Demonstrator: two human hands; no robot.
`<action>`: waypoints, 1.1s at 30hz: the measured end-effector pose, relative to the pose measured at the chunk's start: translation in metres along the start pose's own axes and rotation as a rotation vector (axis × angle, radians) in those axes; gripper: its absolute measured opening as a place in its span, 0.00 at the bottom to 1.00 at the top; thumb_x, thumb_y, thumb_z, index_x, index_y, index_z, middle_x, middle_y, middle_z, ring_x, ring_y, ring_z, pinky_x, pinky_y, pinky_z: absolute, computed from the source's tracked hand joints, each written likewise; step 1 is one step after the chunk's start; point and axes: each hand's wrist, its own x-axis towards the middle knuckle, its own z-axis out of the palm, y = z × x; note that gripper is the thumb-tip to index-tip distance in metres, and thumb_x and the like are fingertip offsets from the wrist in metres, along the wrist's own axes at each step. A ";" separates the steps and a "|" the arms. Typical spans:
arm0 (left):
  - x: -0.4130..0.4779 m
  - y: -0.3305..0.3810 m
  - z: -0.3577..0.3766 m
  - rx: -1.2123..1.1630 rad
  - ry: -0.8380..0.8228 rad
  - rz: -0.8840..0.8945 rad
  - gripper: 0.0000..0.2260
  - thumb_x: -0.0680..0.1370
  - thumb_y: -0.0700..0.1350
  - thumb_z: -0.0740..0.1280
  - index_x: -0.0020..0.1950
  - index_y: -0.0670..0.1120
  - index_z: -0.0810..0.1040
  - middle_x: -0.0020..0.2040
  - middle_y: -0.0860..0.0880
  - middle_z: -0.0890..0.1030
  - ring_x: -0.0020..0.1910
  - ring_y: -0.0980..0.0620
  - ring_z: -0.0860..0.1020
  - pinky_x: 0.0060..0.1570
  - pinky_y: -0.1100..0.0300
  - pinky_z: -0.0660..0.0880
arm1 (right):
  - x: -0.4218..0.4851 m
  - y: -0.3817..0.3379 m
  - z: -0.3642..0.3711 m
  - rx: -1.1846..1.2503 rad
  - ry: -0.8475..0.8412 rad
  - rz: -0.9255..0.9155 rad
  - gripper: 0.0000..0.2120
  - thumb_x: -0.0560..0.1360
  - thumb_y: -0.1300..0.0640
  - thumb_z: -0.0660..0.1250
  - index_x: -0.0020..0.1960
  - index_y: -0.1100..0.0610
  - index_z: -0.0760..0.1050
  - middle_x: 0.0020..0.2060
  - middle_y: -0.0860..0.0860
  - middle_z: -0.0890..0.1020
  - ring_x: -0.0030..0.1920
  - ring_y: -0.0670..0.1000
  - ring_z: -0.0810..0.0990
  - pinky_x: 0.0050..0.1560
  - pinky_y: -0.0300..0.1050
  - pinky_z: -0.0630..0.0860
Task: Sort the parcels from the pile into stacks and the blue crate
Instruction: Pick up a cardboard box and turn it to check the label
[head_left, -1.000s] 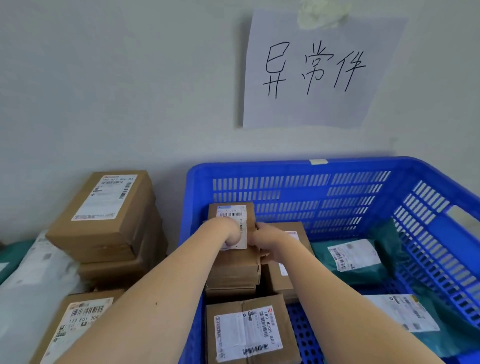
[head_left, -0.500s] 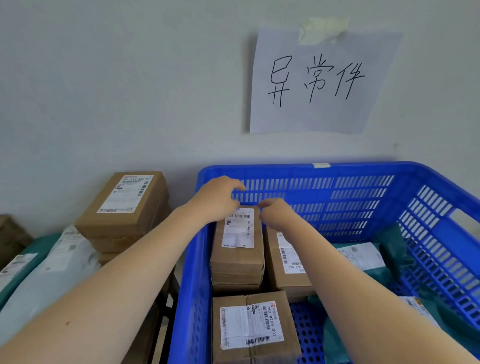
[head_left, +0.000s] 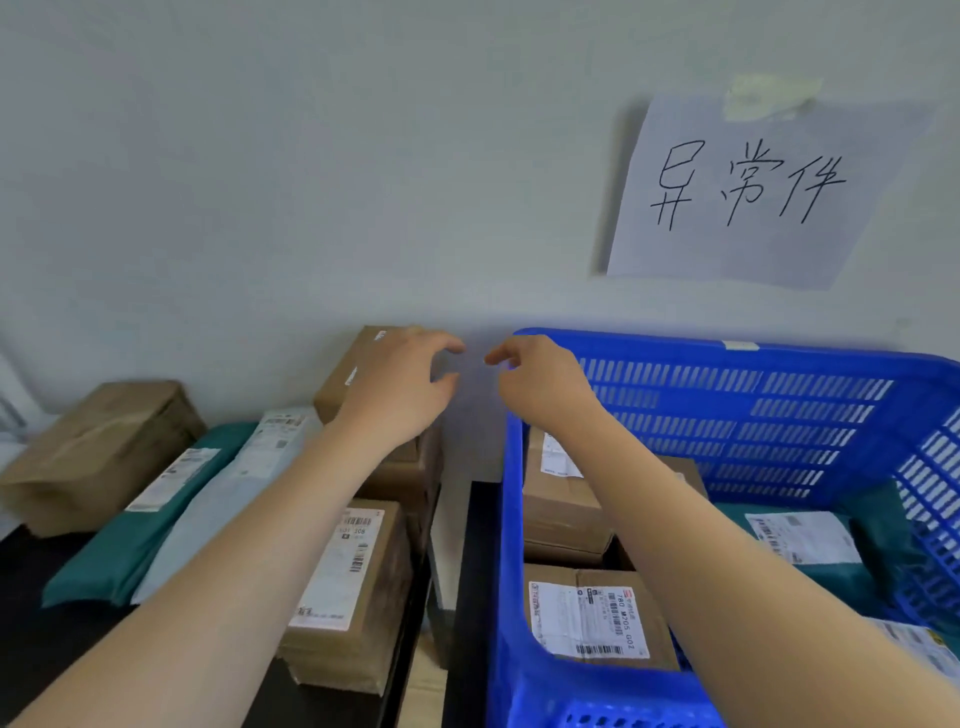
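Note:
The blue crate (head_left: 779, 364) stands at the right against the wall. It holds a stack of brown boxes (head_left: 561, 514), another labelled brown box (head_left: 592, 618) nearer me, and green mailer bags (head_left: 841, 566). My left hand (head_left: 405, 389) hovers empty, fingers apart, over a stack of brown boxes (head_left: 358, 364) left of the crate. Just above the crate's left rim, my right hand (head_left: 540, 384) is also empty with fingers loosely curled. Neither hand touches a parcel.
On the dark table left of the crate lie a labelled brown box (head_left: 353, 587), a pale grey mailer (head_left: 223, 493), a green mailer (head_left: 140, 514) and a brown box (head_left: 104, 447). A handwritten paper sign (head_left: 753, 192) is taped to the wall. A gap separates the two tables.
Both hands let go of the small box now on the stack in the crate and lifted up and left, above the crate's rim. The view has swung left.

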 end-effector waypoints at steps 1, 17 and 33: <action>-0.006 -0.010 -0.008 0.006 0.012 -0.005 0.15 0.76 0.44 0.67 0.63 0.51 0.78 0.64 0.50 0.77 0.65 0.49 0.72 0.63 0.56 0.65 | -0.002 -0.013 0.007 -0.005 -0.002 -0.018 0.21 0.75 0.64 0.57 0.65 0.53 0.75 0.63 0.54 0.77 0.61 0.56 0.76 0.58 0.50 0.75; -0.110 -0.243 -0.131 -0.015 -0.011 -0.111 0.15 0.77 0.43 0.66 0.64 0.50 0.77 0.64 0.51 0.76 0.64 0.51 0.71 0.65 0.57 0.65 | -0.017 -0.200 0.200 0.014 -0.109 -0.141 0.20 0.75 0.65 0.58 0.63 0.52 0.76 0.61 0.51 0.78 0.58 0.51 0.76 0.50 0.39 0.71; -0.163 -0.432 -0.153 -0.089 -0.029 -0.333 0.18 0.76 0.42 0.67 0.66 0.50 0.75 0.68 0.52 0.72 0.67 0.51 0.69 0.68 0.53 0.65 | 0.010 -0.291 0.384 0.097 -0.260 -0.178 0.18 0.76 0.66 0.58 0.62 0.53 0.78 0.59 0.49 0.81 0.47 0.48 0.78 0.44 0.34 0.71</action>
